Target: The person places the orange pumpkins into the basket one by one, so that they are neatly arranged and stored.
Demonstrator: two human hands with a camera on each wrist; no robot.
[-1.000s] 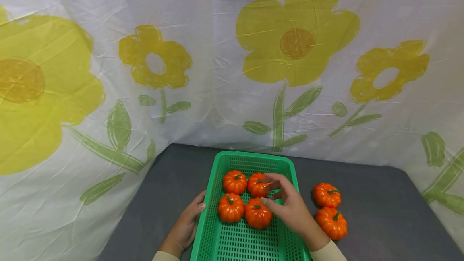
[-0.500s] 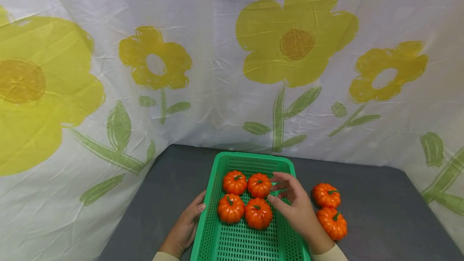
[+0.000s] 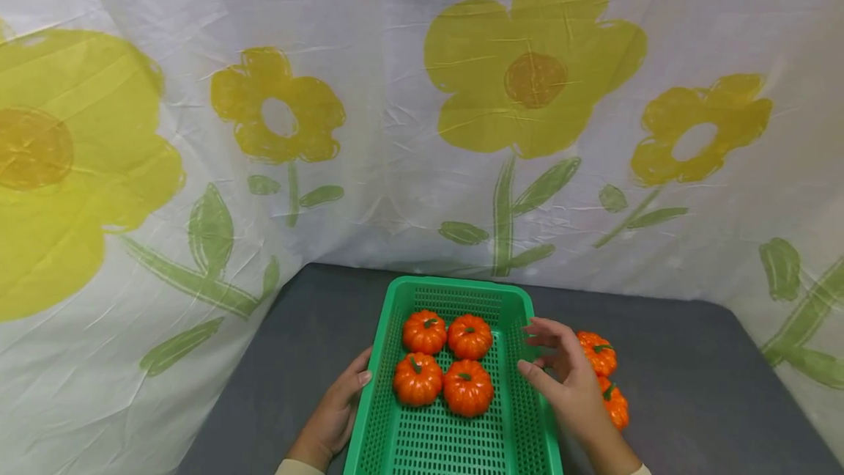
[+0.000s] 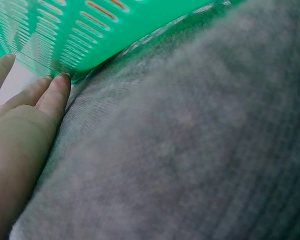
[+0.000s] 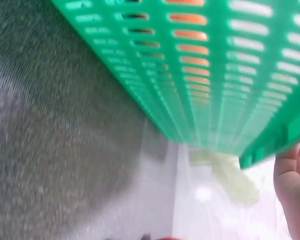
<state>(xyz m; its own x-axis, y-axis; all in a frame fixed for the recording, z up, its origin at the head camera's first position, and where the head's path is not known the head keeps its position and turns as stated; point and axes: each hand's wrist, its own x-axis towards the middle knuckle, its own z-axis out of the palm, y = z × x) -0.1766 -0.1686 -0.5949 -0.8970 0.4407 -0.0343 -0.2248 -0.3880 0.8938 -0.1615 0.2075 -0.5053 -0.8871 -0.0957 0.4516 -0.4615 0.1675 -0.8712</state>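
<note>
A green plastic basket (image 3: 448, 449) with slotted walls holds several small orange pumpkins, among them a front-right one (image 3: 468, 388) and a back-left one (image 3: 424, 332). My left hand (image 3: 336, 409) rests against the basket's left side, thumb at the rim. In the left wrist view its straight fingers (image 4: 55, 95) touch the outer wall low down. Above the basket's right rim is my right hand (image 3: 567, 380), fingers loosely bent and holding nothing. Just beyond it two more pumpkins lie on the table, a far one (image 3: 598, 355) and a near one (image 3: 616, 405), both partly hidden by the hand.
The table (image 3: 699, 380) has a dark grey cover. Behind and to both sides of it hangs a white cloth (image 3: 389, 116) printed with yellow flowers. A basket wall (image 5: 200, 90) fills much of the right wrist view, orange showing through its slots.
My right hand has moved from over the pumpkins in the basket to the right, across the rim towards the two pumpkins outside. The left hand and the basket have stayed in place.
</note>
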